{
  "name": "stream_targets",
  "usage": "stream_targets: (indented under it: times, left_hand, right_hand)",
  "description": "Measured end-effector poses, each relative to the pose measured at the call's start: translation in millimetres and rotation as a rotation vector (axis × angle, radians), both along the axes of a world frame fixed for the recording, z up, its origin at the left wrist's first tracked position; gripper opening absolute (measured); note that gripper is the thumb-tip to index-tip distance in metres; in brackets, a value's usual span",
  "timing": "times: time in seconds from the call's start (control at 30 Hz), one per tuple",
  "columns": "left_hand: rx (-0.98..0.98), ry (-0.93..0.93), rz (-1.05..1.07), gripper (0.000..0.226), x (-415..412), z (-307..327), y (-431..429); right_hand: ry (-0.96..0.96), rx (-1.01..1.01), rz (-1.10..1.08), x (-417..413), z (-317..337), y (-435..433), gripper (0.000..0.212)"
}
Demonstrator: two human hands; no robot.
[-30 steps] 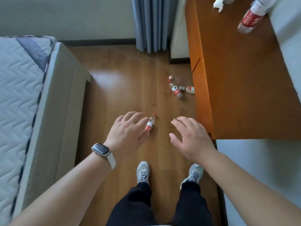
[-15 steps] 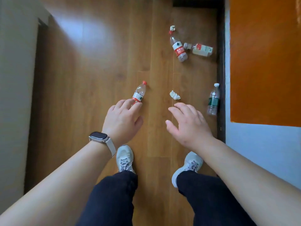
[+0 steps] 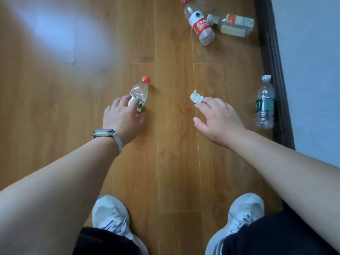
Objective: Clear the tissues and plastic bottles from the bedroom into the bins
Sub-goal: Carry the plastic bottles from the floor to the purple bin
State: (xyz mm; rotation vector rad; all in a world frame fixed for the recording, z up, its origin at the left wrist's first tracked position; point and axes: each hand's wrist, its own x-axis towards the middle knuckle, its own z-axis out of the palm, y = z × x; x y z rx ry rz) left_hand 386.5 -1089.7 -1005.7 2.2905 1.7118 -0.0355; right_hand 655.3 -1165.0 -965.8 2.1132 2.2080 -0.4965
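Both hands have dropped to the wooden plank floor (image 3: 171,144) since half a second ago. My left hand (image 3: 122,119) now wraps the clear red-capped plastic bottle (image 3: 139,92) lying there; my right hand (image 3: 219,120), fingers spread, touches the crumpled white tissue (image 3: 196,97).

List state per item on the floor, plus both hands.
Red-cap bottle: lying down, capped, left hand's fingers on it.
Tissue: crumpled, at the right hand's fingertips.
Green-label bottle: lying by the baseboard, capped, untouched.
Red-label bottle: lying down, capped, untouched.
Pale-label bottle: lying down, neck against the red-label one.
Left hand: closing on the bottle, not lifted.
Right hand: open, reaching.
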Motion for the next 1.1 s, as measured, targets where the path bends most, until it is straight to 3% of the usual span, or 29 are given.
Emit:
stream_targets:
  times: [0.17, 0.57, 0.93, 1.1]
  left_hand:
    - [-0.124, 0.077, 0.155, 0.065, 5, -53, 30]
    - [-0.273, -0.103, 0.359, 0.082, 37, -85, 25]
    - [-0.372, -0.434, 0.044, 0.085, 174, -56, -10]
    - [-0.393, -0.490, 0.026, 0.089, 194, -54, -17]
  right_hand:
    - [-0.061, 0.019, -0.080, 42, -45, 10, 0.044]
    - [-0.130, -0.055, -0.274, 108, -90, -23, 0.050]
    - [-0.266, -0.011, -0.587, 177, -101, -39, 0.062]
    - [-0.176, -0.057, -0.831, 197, -107, -49, 0.071]
